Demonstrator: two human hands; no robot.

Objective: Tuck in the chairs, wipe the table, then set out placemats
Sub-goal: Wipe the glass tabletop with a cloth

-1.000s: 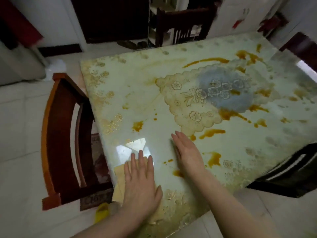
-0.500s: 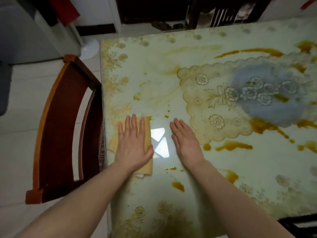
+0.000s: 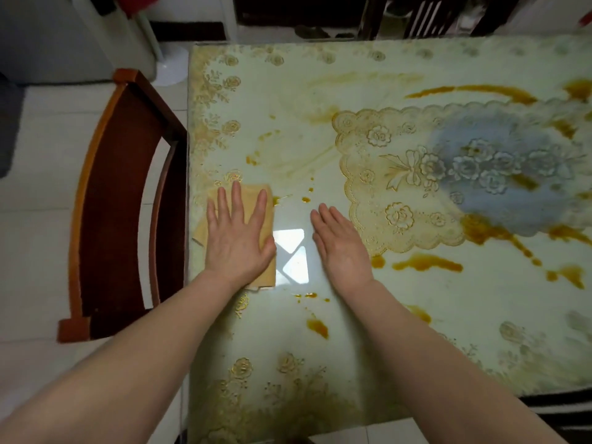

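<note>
A glass-topped table [image 3: 368,331] with a pale floral cloth under the glass carries brown smears and drops. My left hand [image 3: 238,235] lies flat, fingers spread, pressing a folded yellow cloth [image 3: 256,193] onto the glass near the table's left edge. My right hand [image 3: 341,245] rests flat on the glass beside it, holding nothing. A brown wooden chair [image 3: 115,200] stands tucked against the table's left edge.
Brown spills [image 3: 427,262] lie to the right of my hands and a streak [image 3: 471,91] runs further back. Another dark chair [image 3: 423,17] stands at the far side. A white fan base [image 3: 171,67] sits on the tiled floor at the back left.
My left hand has slid the yellow cloth away from me along the table's left edge, off the near corner. My right hand has moved forward with it.
</note>
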